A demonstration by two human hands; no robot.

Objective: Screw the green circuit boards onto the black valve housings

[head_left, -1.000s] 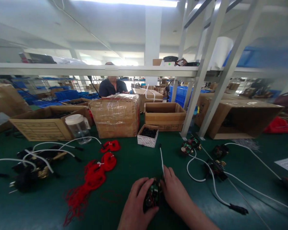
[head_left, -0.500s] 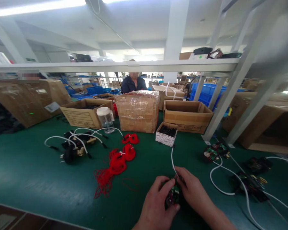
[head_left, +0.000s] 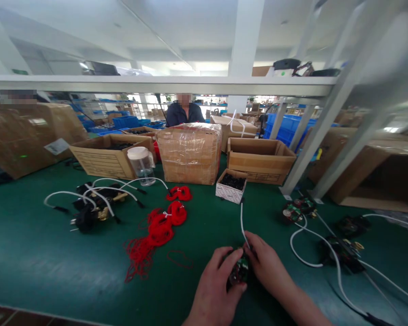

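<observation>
Both hands meet low in the middle of the green table [head_left: 37,253]. My left hand [head_left: 214,285] curls round a small circuit-board assembly [head_left: 238,271] with green and black parts, thumb on its near side. My right hand [head_left: 267,267] closes on the same assembly from the right, fingertips at the spot where a white cable [head_left: 241,217] leaves it and runs away toward a small white box. Most of the assembly is hidden by my fingers.
Red thread bundles [head_left: 159,226] lie left of my hands. A pile of black parts with white cables [head_left: 95,203] is far left; more boards and cables [head_left: 340,249] are right. Cardboard boxes [head_left: 190,151], a lidded clear jar [head_left: 141,165], a small box of black parts [head_left: 230,185] and slanted shelf posts [head_left: 313,140] stand behind. A person sits beyond.
My view has swung left and dropped a little, so the table's left side and near edge show. Both hands have stayed closed on the assembly, with only slight finger shifts.
</observation>
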